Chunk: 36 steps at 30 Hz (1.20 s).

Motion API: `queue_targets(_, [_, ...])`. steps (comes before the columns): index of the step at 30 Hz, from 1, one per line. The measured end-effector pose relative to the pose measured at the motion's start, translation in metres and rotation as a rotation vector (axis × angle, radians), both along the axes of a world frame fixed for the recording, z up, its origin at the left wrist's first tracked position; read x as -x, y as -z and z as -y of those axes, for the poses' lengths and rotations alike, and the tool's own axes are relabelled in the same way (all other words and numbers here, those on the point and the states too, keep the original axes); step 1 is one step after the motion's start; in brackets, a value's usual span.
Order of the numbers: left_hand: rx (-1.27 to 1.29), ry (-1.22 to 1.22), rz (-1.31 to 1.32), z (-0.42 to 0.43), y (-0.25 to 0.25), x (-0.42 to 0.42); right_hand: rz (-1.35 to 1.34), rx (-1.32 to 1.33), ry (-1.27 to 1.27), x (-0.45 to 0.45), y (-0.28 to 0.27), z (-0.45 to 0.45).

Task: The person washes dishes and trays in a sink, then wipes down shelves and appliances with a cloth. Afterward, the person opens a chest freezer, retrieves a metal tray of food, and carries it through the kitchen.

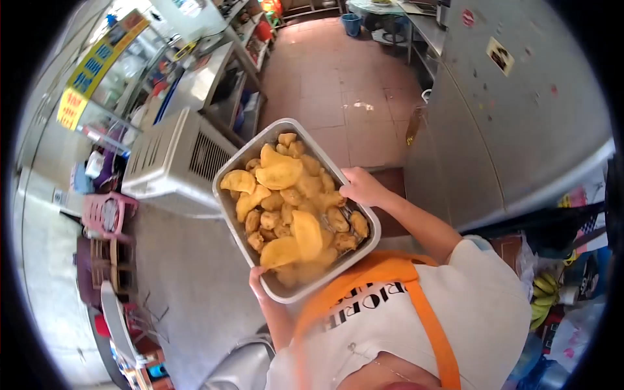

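A deep rectangular metal tray [300,294] is held in front of my chest, turned at a slant. Golden half-moon fried pastries [281,170] and smaller lumpy fried pieces [272,220] fill it, and a pale haze blurs part of the food. Wire rack bars show near its right end. My left hand [258,283] is closed on the near-left rim, its fingers partly hidden by the tray. My right hand [363,187] grips the right rim, thumb over the edge and other fingers out of sight underneath.
A large grey metal cabinet [474,117] stands close on the right. On the left are a boxy white vented unit [179,156], a pink plastic chair [107,213] and a shelved counter [205,78]. Tiled floor [325,78] runs ahead to a blue bucket [351,25]. Bananas [544,294] lie at lower right.
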<state>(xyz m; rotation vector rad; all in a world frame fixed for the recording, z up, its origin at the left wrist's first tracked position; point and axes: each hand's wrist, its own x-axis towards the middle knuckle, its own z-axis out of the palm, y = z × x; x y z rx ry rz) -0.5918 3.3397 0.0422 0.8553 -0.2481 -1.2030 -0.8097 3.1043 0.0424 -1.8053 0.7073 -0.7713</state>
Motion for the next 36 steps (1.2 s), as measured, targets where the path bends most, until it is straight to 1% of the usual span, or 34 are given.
queue_targets(1, [-0.036, 0.052, -0.074, 0.045, -0.002, -0.020, -0.111, -0.133, 0.019, -0.011, 0.006, 0.040])
queue_targets(2, [-0.048, 0.097, -0.102, 0.092, 0.004, -0.043, -0.110, -0.161, 0.049, -0.020, 0.009, 0.082])
queue_targets(3, [-0.048, 0.176, -0.111, 0.086, -0.024, -0.044, -0.104, -0.139, 0.111, -0.007, -0.022, 0.061])
queue_targets(4, [-0.085, 0.211, -0.120, 0.124, -0.029, -0.055, -0.100, -0.153, 0.127, -0.013, -0.025, 0.093])
queue_targets(5, [-0.139, 0.241, -0.116, 0.188, -0.014, -0.076, -0.175, -0.131, 0.200, -0.020, -0.016, 0.145])
queue_targets(6, [-0.172, 0.272, -0.104, 0.229, -0.008, -0.086, -0.115, -0.144, 0.247, -0.015, -0.019, 0.171])
queue_targets(7, [-0.166, 0.336, -0.070, 0.278, -0.007, -0.090, -0.097, -0.114, 0.311, -0.010, -0.014, 0.205])
queue_targets(8, [-0.194, 0.345, -0.070, 0.322, -0.010, -0.088, -0.081, -0.079, 0.372, -0.004, -0.013, 0.237])
queue_targets(9, [-0.196, 0.414, -0.064, 0.369, 0.016, -0.104, -0.085, -0.101, 0.413, 0.002, -0.019, 0.267])
queue_targets(10, [-0.198, 0.469, -0.056, 0.418, 0.017, -0.107, -0.087, -0.123, 0.440, 0.007, -0.030, 0.299])
queue_targets(11, [-0.178, 0.541, -0.125, 0.461, 0.023, -0.106, -0.095, -0.141, 0.468, 0.010, -0.035, 0.336])
queue_targets(12, [-0.173, 0.594, -0.163, 0.507, 0.045, -0.115, -0.097, -0.084, 0.484, 0.010, -0.032, 0.369])
queue_targets(14, [-0.198, 0.565, -0.127, 0.588, 0.040, -0.109, -0.089, 0.050, 0.512, 0.010, -0.037, 0.453])
queue_targets(15, [-0.298, 0.520, -0.052, 0.621, 0.017, -0.104, -0.082, -0.051, 0.493, 0.009, -0.031, 0.495])
queue_targets(16, [-0.210, 0.409, -0.012, 0.663, 0.081, -0.137, -0.083, -0.084, 0.462, -0.001, -0.035, 0.529])
queue_targets(18, [-0.216, 0.408, -0.090, 0.727, 0.055, -0.138, -0.099, -0.140, 0.401, -0.014, -0.046, 0.610])
queue_targets(19, [-0.238, 0.389, -0.033, 0.757, 0.047, -0.149, -0.105, -0.075, 0.382, -0.025, -0.043, 0.648])
queue_targets(20, [-0.255, 0.367, 0.019, 0.788, 0.041, -0.161, -0.027, -0.042, 0.370, -0.039, -0.028, 0.690])
queue_targets(22, [-0.203, 0.447, -0.141, 0.849, 0.003, -0.166, -0.089, -0.068, 0.347, -0.065, -0.019, 0.769])
queue_targets(23, [-0.192, 0.381, -0.104, 0.873, -0.049, -0.147, -0.144, -0.081, 0.342, -0.075, -0.035, 0.800])
queue_targets(24, [-0.175, 0.316, -0.062, 0.904, -0.088, -0.134, -0.025, -0.033, 0.340, -0.090, -0.027, 0.836])
queue_targets(25, [-0.123, 0.353, -0.133, 0.945, -0.089, -0.145, -0.039, 0.008, 0.355, -0.102, -0.020, 0.880])
queue_targets(26, [-0.148, 0.360, -0.082, 0.988, -0.055, -0.174, -0.052, 0.025, 0.371, -0.112, -0.006, 0.912])
queue_targets(27, [-0.193, 0.369, -0.031, 1.033, 0.009, -0.219, -0.022, -0.082, 0.338, -0.117, -0.012, 0.945])
queue_targets(28, [-0.239, 0.392, 0.031, 1.066, 0.040, -0.256, 0.022, -0.188, 0.318, -0.125, -0.023, 0.974])
queue_targets(29, [-0.127, 0.426, 0.078, 1.110, -0.005, -0.230, 0.012, -0.148, 0.413, -0.130, -0.028, 1.002])
queue_targets(31, [-0.168, 0.496, 0.096, 1.180, -0.022, -0.220, -0.006, -0.116, 0.505, -0.127, -0.028, 1.061])
queue_targets(32, [-0.166, 0.600, -0.112, 1.229, -0.014, -0.224, -0.013, -0.098, 0.551, -0.119, -0.027, 1.091])
queue_targets(33, [-0.149, 0.669, -0.103, 1.265, -0.022, -0.221, -0.026, -0.112, 0.567, -0.115, -0.023, 1.120])
queue_targets(35, [-0.281, 0.595, -0.117, 1.330, -0.073, -0.195, -0.060, -0.110, 0.652, -0.105, -0.051, 1.170])
queue_targets(36, [-0.278, 0.609, -0.040, 1.373, -0.064, -0.200, -0.069, -0.106, 0.696, -0.101, -0.058, 1.195])
